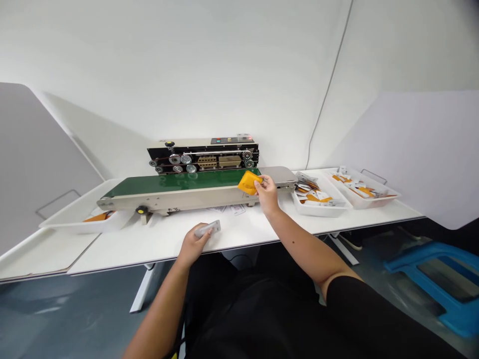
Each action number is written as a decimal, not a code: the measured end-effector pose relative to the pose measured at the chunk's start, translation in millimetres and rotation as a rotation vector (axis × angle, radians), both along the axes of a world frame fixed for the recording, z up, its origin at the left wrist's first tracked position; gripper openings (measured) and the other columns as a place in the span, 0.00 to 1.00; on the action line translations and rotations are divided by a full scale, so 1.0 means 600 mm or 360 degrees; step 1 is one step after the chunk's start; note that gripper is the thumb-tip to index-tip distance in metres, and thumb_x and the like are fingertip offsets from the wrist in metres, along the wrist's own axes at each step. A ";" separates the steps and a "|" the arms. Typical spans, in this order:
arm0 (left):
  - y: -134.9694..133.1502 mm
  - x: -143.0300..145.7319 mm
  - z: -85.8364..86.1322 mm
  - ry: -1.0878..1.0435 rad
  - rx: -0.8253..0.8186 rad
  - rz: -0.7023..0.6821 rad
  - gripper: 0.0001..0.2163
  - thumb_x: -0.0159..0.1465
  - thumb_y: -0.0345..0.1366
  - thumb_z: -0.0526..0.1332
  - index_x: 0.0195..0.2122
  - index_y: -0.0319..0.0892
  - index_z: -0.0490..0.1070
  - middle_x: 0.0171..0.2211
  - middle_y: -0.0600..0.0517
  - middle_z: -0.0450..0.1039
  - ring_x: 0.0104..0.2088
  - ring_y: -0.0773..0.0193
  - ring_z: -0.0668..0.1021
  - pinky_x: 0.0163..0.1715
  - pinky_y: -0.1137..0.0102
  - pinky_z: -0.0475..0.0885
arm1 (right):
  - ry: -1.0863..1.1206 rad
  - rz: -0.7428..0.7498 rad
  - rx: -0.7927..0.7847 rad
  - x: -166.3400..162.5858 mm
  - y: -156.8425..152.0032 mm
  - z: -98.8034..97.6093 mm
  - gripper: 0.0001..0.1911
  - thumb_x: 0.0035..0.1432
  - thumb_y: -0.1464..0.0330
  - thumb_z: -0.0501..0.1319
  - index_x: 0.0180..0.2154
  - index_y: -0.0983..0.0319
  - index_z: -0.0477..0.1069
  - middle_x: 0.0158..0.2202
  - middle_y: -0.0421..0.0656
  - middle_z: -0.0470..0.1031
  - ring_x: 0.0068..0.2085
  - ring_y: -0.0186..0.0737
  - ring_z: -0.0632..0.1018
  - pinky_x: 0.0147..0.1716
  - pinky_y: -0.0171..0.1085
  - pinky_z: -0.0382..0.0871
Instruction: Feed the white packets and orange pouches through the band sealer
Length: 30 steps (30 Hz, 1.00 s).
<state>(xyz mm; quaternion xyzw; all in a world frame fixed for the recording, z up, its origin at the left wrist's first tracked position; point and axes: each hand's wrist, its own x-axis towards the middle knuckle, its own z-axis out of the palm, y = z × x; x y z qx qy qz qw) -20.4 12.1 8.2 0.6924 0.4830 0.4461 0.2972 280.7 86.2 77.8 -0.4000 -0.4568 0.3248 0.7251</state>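
My right hand pinches a yellow-orange packet by its right edge, above the right part of the green conveyor belt. Whether the packet touches the belt I cannot tell. My left hand is closed around a small translucent plastic bag over the front of the white table. Behind the belt stands the sealing head of a band sealer, with rollers and metal blocks showing.
A white tray at the right holds orange and white packets; another tray lies beyond it. At the left, a larger tray has an orange packet inside. A blue stool stands at the lower right. Printed sheets lie under the conveyor.
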 end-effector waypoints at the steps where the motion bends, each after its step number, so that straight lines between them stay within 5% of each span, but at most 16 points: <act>1: -0.001 0.001 0.002 -0.0002 0.0000 0.0003 0.18 0.63 0.53 0.64 0.38 0.42 0.77 0.31 0.52 0.76 0.32 0.60 0.77 0.34 0.70 0.71 | -0.0024 -0.0006 0.0004 0.004 0.003 0.005 0.21 0.59 0.56 0.64 0.50 0.58 0.66 0.36 0.39 0.75 0.25 0.31 0.71 0.23 0.31 0.67; 6: -0.004 0.000 0.005 -0.0009 -0.0017 0.0020 0.17 0.63 0.53 0.64 0.38 0.43 0.77 0.31 0.53 0.77 0.33 0.59 0.78 0.35 0.69 0.71 | -0.0247 -0.0082 0.0049 0.037 0.033 0.038 0.31 0.60 0.60 0.62 0.62 0.57 0.61 0.46 0.44 0.76 0.28 0.34 0.77 0.27 0.34 0.72; 11: -0.004 0.000 0.006 -0.0001 -0.0014 -0.0003 0.17 0.63 0.53 0.64 0.37 0.43 0.77 0.32 0.53 0.77 0.33 0.59 0.78 0.35 0.69 0.71 | -0.1055 -0.0577 0.0020 0.106 0.079 0.090 0.17 0.66 0.64 0.55 0.50 0.63 0.76 0.46 0.49 0.78 0.45 0.45 0.78 0.44 0.41 0.72; 15: -0.004 0.001 0.008 0.0006 -0.0029 0.0010 0.18 0.63 0.54 0.64 0.38 0.43 0.77 0.33 0.52 0.78 0.34 0.57 0.78 0.36 0.68 0.72 | -0.1751 -0.0917 -0.0037 0.148 0.114 0.119 0.18 0.68 0.70 0.52 0.48 0.61 0.79 0.51 0.50 0.77 0.50 0.45 0.76 0.49 0.39 0.67; 22: -0.002 -0.002 0.004 0.0015 -0.0046 0.0011 0.18 0.63 0.54 0.64 0.38 0.42 0.77 0.32 0.52 0.77 0.34 0.57 0.78 0.35 0.69 0.71 | -0.2253 -0.0744 -0.0153 0.125 0.167 0.114 0.18 0.69 0.72 0.52 0.50 0.60 0.79 0.52 0.48 0.77 0.46 0.44 0.76 0.44 0.37 0.65; 30: -0.006 0.000 0.010 0.0037 -0.0025 0.0001 0.18 0.63 0.54 0.63 0.38 0.42 0.77 0.31 0.52 0.76 0.33 0.58 0.77 0.36 0.69 0.71 | -0.2359 -0.0509 -0.0180 0.070 0.179 0.105 0.16 0.68 0.70 0.56 0.53 0.59 0.78 0.54 0.50 0.76 0.48 0.46 0.76 0.45 0.38 0.66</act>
